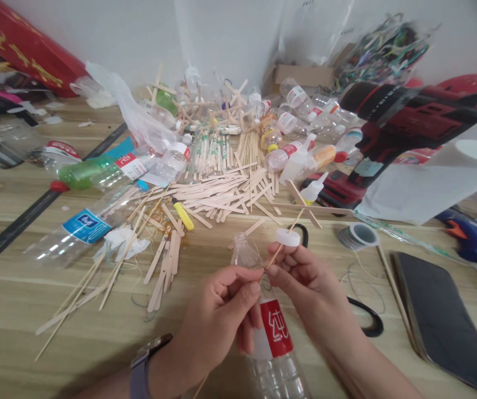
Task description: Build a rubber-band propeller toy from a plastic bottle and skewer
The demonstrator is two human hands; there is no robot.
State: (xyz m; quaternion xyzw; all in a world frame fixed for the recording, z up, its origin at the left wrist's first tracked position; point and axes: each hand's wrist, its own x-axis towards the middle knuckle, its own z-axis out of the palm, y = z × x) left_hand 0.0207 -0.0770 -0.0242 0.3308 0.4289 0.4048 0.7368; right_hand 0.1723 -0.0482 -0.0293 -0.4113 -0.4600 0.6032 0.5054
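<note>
My left hand (232, 305) is closed in a pinch on a thin bamboo skewer (277, 255). Beside it, the fingertips of my right hand (308, 282) pinch the same skewer, close to a small dark loop. A white bottle cap (287, 238) sits around the skewer just above my right fingers. At the skewer's far end are crossed wooden craft sticks (303, 204); I cannot tell how they are joined. Under my hands is a clear plastic bottle (277, 374) with a red and white label and an uncapped neck, partly hidden by my left hand.
Scissors (371, 324), a thread spool (358, 235) and a dark phone (441, 321) lie at right. Behind them stand a red cordless drill (383, 133) and a blue glue gun (471, 233). Loose craft sticks (221, 194) and plastic bottles (82, 227) spread across the middle and left.
</note>
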